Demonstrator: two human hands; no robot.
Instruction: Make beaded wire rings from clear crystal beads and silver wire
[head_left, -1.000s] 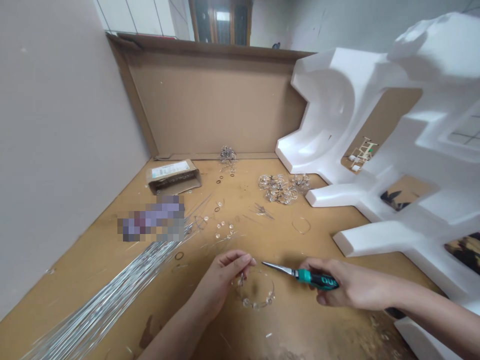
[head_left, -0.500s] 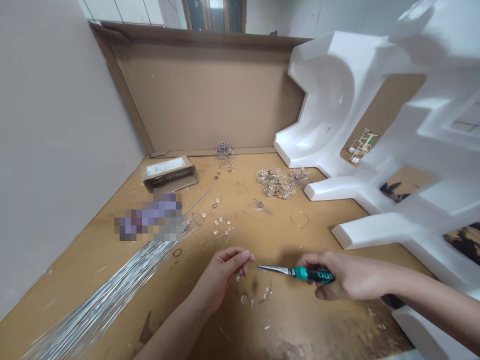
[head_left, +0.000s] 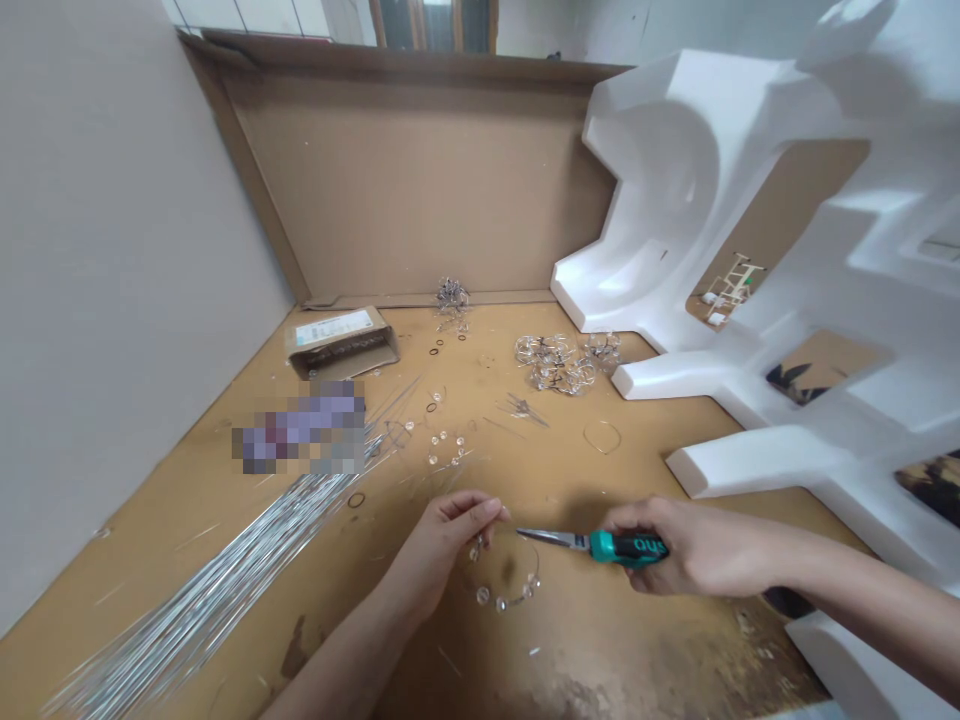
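My left hand pinches one end of a thin wire ring strung with clear beads, held just above the brown board. My right hand grips the teal handle of needle-nose pliers, whose closed tip points left at the ring's upper edge, right beside my left fingertips. Loose clear beads and small dark rings lie on the board a little beyond my left hand.
A long bundle of silver wires runs along the lower left. A small cardboard box sits at the back left, finished bead rings in a heap at the back. Large white foam packing fills the right. Cardboard walls stand behind.
The pliers' tip has crept left toward the bead ring, which my left hand keeps holding. The view has shifted slightly.
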